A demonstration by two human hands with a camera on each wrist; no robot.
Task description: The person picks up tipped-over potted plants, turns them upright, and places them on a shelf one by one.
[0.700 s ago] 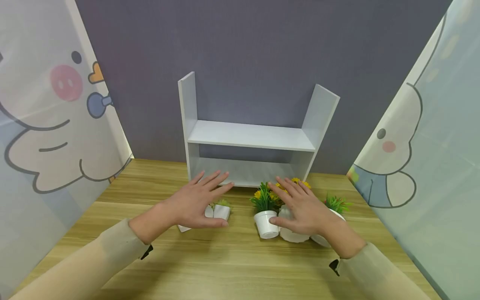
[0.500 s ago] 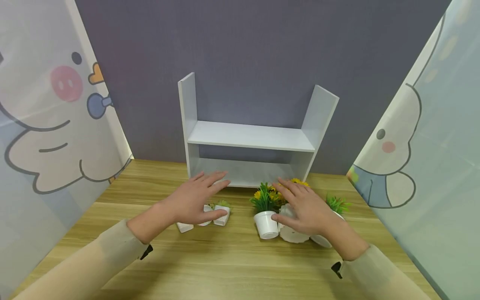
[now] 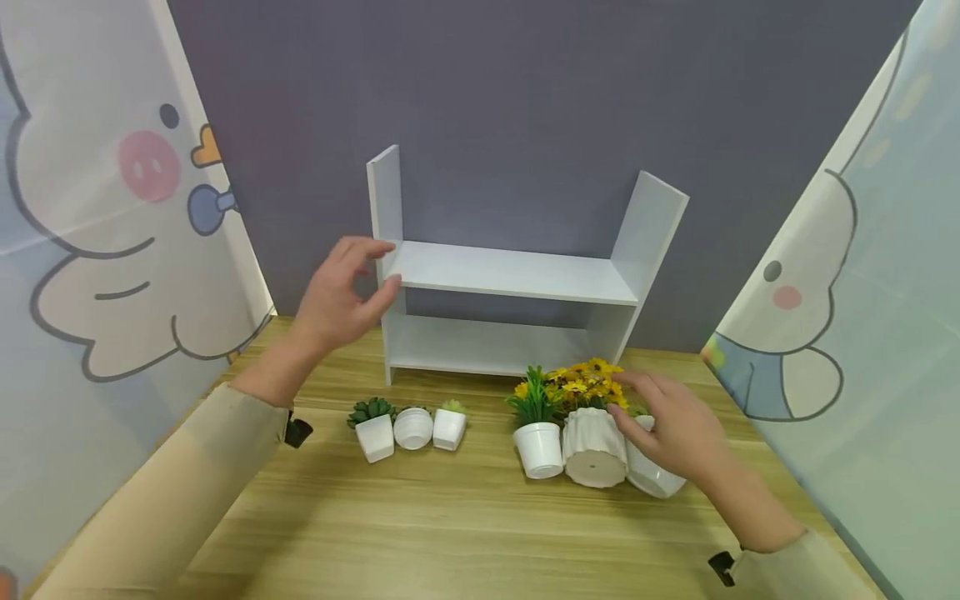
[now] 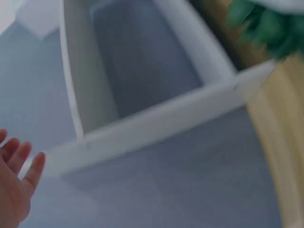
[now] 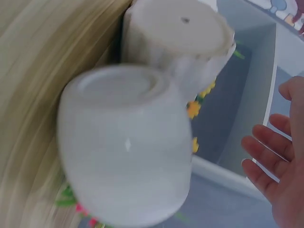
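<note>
My left hand (image 3: 341, 296) is raised beside the left side panel of the white two-tier shelf (image 3: 510, 271), thumb and fingers apart, holding nothing; whether it touches the panel I cannot tell. Above the rightmost white pot (image 3: 651, 471) hovers my right hand (image 3: 678, 425), partly covering that pot's plant. In the right wrist view the fingers (image 5: 266, 156) are loosely bent and apart from the smooth white pot (image 5: 126, 147). Left of it lie a ribbed cream pot (image 3: 595, 450) with yellow flowers (image 3: 585, 383) and a white pot (image 3: 538, 450) with green leaves.
Three small potted succulents lie in a row at left: a square pot (image 3: 375, 437), a round ribbed pot (image 3: 413, 427) and another square pot (image 3: 449, 429). All are on the wooden table (image 3: 450, 533). A grey panel (image 3: 510, 108) stands behind the shelf.
My left hand has risen up and left from above the small succulents to the shelf's left side. My right hand has shifted right and down, uncovering the yellow flowers and cream pot.
</note>
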